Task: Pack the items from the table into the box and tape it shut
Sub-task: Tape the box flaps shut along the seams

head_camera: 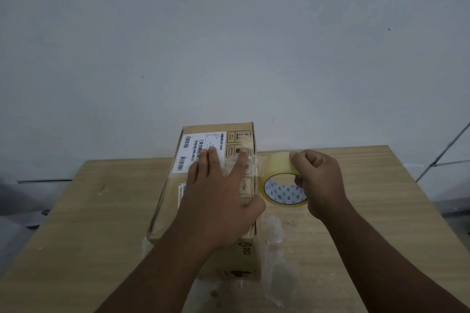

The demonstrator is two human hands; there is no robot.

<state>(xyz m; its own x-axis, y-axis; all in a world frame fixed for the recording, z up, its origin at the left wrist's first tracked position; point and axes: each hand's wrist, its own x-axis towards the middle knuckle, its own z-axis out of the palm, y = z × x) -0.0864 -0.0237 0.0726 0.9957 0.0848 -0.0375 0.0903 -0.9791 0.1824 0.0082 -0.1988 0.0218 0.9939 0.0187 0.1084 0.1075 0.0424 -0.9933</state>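
Observation:
A closed brown cardboard box (175, 201) with a white barcode label lies in the middle of the wooden table (368, 211). My left hand (218, 195) lies flat on the box's top, fingers straight and spread, pressing down on a strip of clear tape. My right hand (318, 183) grips a roll of clear packing tape (277, 180) just off the box's right edge. The roll stands tilted, and its white inner core with blue print faces me. A stretch of tape runs from the roll onto the box's top.
Crumpled pieces of clear tape or film (276, 234) lie on the table to the right of the box and near the front edge. A plain grey wall stands behind the table. A metal frame (442, 157) shows at the far right.

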